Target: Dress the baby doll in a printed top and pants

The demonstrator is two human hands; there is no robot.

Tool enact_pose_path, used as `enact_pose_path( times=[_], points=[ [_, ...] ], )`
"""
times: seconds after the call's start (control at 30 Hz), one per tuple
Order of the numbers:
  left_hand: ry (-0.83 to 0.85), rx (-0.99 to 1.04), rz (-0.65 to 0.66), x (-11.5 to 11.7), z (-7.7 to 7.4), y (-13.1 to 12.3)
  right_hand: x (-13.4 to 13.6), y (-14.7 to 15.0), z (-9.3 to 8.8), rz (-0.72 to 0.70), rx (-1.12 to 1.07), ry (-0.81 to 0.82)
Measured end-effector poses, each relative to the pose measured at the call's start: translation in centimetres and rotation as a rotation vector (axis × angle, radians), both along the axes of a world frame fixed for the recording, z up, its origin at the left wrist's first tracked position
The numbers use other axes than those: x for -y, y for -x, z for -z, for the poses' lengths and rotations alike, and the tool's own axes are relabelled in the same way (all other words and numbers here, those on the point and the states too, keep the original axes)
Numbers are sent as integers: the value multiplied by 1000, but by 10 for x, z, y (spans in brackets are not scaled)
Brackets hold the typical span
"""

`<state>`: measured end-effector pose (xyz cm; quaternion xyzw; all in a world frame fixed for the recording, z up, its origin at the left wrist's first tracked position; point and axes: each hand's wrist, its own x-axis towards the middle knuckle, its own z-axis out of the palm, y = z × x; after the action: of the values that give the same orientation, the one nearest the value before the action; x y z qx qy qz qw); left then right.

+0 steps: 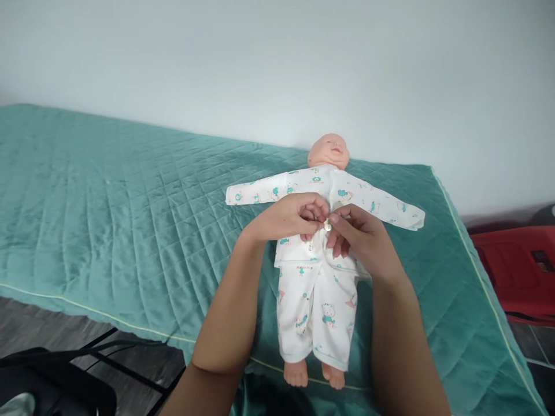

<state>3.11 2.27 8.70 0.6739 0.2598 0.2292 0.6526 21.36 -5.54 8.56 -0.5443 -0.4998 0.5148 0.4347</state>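
A baby doll lies on its back, dressed in a white printed shirt and matching trousers. Both sleeves stretch out to the sides, and the bare feet show below the trouser hems. Over the middle of the chest, my left hand pinches the shirt's front edge. Facing it, my right hand pinches the other side of the same opening. A small pale button shows between my fingertips. My fingers partly hide the opening, so whether the button is through its hole I cannot tell.
A green quilted cover spreads under the doll, with a pale wall behind it. Beyond the right edge is a red plastic object. A black item and dark metal legs stand at the lower left.
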Motion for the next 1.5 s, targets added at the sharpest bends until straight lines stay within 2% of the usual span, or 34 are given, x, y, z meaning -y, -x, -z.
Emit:
enact_pose_path(
  times=[0.3,0.53,0.6,0.73,0.8,0.9,0.97,1.03,1.23,1.4,1.5],
  points=[
    [40,-58,100,-2,2,8,0,-1,-1,25,-26,-9],
    [11,-45,52,-3,1,8,2,-1,3,43,-64,-53],
    [-11,-69,34,-2,-1,9,1,1,6,163,-121,-156],
    [6,-1,-27,-2,1,10,-5,5,15,526,-187,-443],
    [13,105,-134,-5,6,7,-8,5,19,592,-145,-501],
    [-71,236,-484,-14,18,1,-13,4,26,579,-23,-538],
    [-178,246,-713,-20,25,-2,-15,3,30,540,56,-543],
    [-296,207,-822,-25,31,-4,-17,2,33,514,116,-526],
    [-646,92,-740,-22,34,-10,-16,1,36,426,288,-448],
    [-793,111,-602,-19,35,-17,-15,-2,37,334,370,-506],
    [-855,113,-524,-19,38,-19,-15,-2,37,325,401,-521]
  ],
)
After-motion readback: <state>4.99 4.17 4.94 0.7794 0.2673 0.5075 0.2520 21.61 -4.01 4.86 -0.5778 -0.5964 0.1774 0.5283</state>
